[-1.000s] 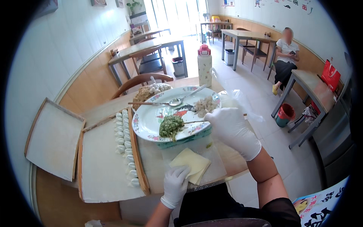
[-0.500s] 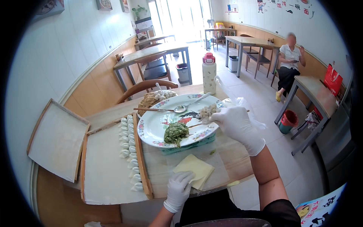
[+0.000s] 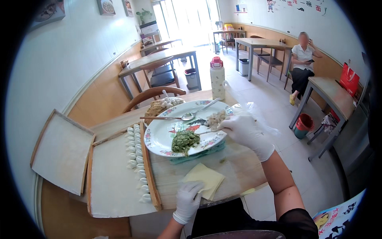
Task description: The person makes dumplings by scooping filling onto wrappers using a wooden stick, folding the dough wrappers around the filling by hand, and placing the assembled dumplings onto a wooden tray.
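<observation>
My right hand, in a white glove, is closed on a thin stick over the right rim of the oval floral plate. The stick points toward a mound of green filling; a paler, lumpy filling lies beside my fingers. My gloved left hand grips the left corner of a stack of pale yellow dough wrappers at the table's near edge. A metal spoon and a brown chopstick rest on the plate.
Left of the plate, a wooden-framed tray holds rows of folded dumplings. Another framed tray leans farther left. Behind the plate stand a bottle and a heaped dish. A seated person is at the far right.
My right hand has shifted slightly left and down, and the stick has tilted less steeply near the green filling. My left hand stays on the wrappers. The view has shifted slightly.
</observation>
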Available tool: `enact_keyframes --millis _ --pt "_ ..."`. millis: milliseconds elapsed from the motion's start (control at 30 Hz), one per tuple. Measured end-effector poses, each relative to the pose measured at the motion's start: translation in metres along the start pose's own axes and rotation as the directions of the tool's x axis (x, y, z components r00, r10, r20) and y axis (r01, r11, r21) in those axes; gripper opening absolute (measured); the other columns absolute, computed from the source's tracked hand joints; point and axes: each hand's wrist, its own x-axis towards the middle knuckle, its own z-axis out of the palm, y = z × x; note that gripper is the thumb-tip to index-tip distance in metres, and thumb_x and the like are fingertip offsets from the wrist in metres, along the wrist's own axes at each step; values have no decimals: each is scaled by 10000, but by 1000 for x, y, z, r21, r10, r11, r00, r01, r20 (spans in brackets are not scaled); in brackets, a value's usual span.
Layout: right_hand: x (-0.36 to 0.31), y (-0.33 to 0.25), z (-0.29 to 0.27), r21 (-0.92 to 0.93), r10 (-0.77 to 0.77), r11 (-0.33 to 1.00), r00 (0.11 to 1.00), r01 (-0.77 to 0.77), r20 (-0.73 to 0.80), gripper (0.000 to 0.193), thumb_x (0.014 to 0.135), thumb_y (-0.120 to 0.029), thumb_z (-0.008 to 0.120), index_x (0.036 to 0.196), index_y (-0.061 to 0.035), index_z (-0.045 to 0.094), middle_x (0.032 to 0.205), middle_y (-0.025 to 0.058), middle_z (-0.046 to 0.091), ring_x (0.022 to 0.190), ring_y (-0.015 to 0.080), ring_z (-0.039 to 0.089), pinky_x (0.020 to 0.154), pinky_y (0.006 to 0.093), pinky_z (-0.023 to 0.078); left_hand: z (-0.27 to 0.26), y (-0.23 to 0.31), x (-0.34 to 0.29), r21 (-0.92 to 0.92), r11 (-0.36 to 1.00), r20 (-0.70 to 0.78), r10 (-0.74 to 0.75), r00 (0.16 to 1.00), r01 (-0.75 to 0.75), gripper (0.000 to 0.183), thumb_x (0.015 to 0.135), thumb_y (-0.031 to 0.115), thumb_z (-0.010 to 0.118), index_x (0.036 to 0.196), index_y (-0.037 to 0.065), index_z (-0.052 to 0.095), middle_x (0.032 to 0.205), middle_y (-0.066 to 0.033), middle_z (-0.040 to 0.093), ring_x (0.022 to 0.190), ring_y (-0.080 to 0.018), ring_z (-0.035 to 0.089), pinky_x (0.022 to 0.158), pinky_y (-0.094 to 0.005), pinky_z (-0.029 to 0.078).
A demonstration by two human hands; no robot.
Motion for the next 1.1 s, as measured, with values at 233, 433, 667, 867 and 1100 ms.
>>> enact_keyframes --millis 233,433,667,867,1100 --pt "-3 10 13 100 -109 989 994 111 -24 95 810 -160 698 869 -165 771 878 18 705 822 234 672 769 382 521 0 5 3 24 1000 -26 20 999 -19 285 765 70 719 1049 94 729 1083 -91 710 985 -301 646 883 -416 490" --pt "3 -7 -7 70 24 997 1000 -24 -2 116 844 -216 667 891 -212 774 945 6 698 898 228 680 779 381 534 -3 3 2 12 1000 -24 13 1000 -13 282 762 72 727 1043 92 726 1073 -89 710 985 -307 648 885 -420 503" --pt "2 7 11 161 -52 986 991 32 121 118 842 -185 669 891 -188 776 951 24 695 908 244 675 789 367 538 -2 9 -1 36 998 -75 51 996 -48 260 743 80 754 1001 103 739 1010 -75 705 930 -294 648 821 -400 512" --pt "-45 -15 19 383 21 923 1000 -19 -1 92 821 -152 702 876 -179 770 916 3 687 887 219 666 755 337 538 2 4 -6 146 986 -56 95 994 -86 252 720 68 769 966 98 727 875 -59 644 817 -282 619 684 -398 486" --pt "-123 -45 48 307 50 950 999 -51 10 136 787 -155 751 918 -182 778 860 27 678 836 253 657 730 357 532 4 11 -14 242 956 -177 208 962 -163 267 750 65 765 1009 111 719 898 -47 662 790 -274 635 666 -386 498"
